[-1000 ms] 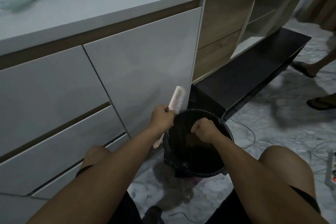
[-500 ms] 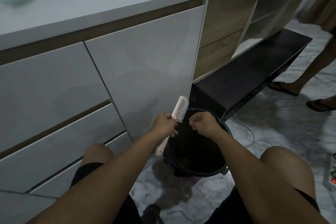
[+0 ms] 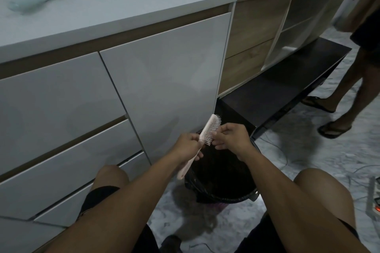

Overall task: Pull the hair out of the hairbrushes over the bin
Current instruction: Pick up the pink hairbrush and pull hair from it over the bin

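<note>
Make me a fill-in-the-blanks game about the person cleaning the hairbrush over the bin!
1. The left hand holds the pink hairbrush by its ____.
2. The right hand has its fingers at the brush's ____.
3. Below both hands stands a ____ bin.
4. The bin stands on the ____, beside the white cabinet.

Missing words: handle; bristles; black; floor

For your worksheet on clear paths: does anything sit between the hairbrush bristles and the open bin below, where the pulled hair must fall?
Nothing visible does. The hairbrush, gripped by the left hand and picked at by the right hand, hangs above the bin.
</note>
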### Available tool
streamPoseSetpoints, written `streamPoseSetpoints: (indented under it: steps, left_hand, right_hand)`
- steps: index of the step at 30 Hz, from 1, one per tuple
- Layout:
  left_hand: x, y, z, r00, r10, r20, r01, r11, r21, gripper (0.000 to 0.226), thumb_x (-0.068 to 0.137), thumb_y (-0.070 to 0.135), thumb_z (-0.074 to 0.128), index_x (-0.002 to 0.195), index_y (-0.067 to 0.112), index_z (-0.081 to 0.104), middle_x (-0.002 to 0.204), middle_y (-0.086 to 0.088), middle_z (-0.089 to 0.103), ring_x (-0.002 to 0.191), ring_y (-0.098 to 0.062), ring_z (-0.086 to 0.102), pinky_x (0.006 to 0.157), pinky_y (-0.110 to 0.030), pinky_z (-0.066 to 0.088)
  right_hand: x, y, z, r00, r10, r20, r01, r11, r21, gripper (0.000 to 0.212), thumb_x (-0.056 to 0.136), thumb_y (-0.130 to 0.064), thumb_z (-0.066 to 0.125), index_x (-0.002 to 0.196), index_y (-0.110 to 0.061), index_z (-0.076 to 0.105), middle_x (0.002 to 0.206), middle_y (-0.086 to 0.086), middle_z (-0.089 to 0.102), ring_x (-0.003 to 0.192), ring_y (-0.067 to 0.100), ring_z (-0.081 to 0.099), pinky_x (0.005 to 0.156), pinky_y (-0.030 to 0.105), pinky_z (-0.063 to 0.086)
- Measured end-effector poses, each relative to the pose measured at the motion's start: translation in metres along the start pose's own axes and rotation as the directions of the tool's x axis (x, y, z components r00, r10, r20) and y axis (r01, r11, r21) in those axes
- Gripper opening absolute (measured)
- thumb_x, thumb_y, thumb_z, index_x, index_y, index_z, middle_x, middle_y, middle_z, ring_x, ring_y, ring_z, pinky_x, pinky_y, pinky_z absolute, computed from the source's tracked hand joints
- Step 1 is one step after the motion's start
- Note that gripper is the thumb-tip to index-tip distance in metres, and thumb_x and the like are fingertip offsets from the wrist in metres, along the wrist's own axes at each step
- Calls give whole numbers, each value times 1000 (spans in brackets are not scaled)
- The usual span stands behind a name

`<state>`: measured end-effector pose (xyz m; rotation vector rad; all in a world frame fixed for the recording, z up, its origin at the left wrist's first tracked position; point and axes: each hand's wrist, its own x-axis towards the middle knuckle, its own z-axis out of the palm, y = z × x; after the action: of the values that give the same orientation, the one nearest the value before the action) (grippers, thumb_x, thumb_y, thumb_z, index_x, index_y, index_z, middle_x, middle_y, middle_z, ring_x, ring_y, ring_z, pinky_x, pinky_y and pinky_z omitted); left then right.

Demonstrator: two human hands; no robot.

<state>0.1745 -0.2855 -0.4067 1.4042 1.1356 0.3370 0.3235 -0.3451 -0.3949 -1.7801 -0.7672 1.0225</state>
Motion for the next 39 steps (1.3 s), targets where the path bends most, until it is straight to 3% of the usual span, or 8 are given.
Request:
streamPoseSetpoints:
  steps: [6,12,18,21,25,29,35,39]
  left_hand:
    - [-2,-4,4,999,50,-5,-50,996,70,26,92,5,50,110,7,69,75,-5,60,53,-11,55,46,-20,44]
    - [-1,-8,5,998,54,-25,-52,994,93,28,92,5,52,113,10,70,67,2,57,50,-9,50,40,-13,40]
    - [0,-10,3,998,62,-20,-60,993,98,30,93,5,51,115,9,70,76,-4,61,51,-9,49,46,-18,42]
    - [0,-10,3,997,80,-19,-78,992,102,30,92,5,51,113,10,72,76,-6,62,51,-10,49,56,-23,43]
    - [-2,-9,3,995,99,-15,-96,988,124,29,93,3,52,113,10,71,71,-5,58,50,-10,48,49,-20,40]
    - [-4,-8,3,998,63,-6,-62,992,111,27,94,4,51,115,5,68,82,-6,61,52,-9,51,42,-14,40]
    - [-6,-3,-5,999,52,-8,-50,991,126,20,96,7,48,104,8,66,67,-3,57,50,-10,52,44,-19,40]
    - [-9,-2,-7,999,45,20,-47,991,124,21,95,7,50,107,8,67,65,0,56,50,-10,51,47,-21,40]
  right_hand:
    - [-5,-8,1,994,73,-87,-72,997,21,28,83,-34,75,88,-8,67,78,12,74,66,21,74,53,28,59]
    - [-3,-10,0,987,120,-103,-127,990,-60,11,93,-14,60,86,-7,66,76,12,74,63,19,73,54,29,57]
    - [1,-12,-4,967,168,-194,-169,986,10,14,98,-19,53,87,-16,61,79,9,72,69,20,73,61,32,57]
    - [-1,-11,-3,972,122,-202,-131,991,-32,23,97,-32,55,88,-13,64,78,9,72,66,19,71,56,28,53]
    - [2,-8,-2,973,110,-201,-123,991,-54,19,97,-23,53,90,-11,65,77,8,71,64,16,71,55,27,52]
    - [8,-8,-5,963,124,-241,-123,992,16,22,101,-22,46,92,-11,63,80,6,68,69,17,69,57,28,51]
    - [10,-1,-7,951,-52,-304,34,997,-65,5,92,-15,62,93,-19,65,98,4,71,81,14,68,74,35,59]
    - [9,-1,-6,970,-170,-174,136,972,-193,23,86,-12,71,108,-17,73,106,-1,68,92,13,67,87,40,58]
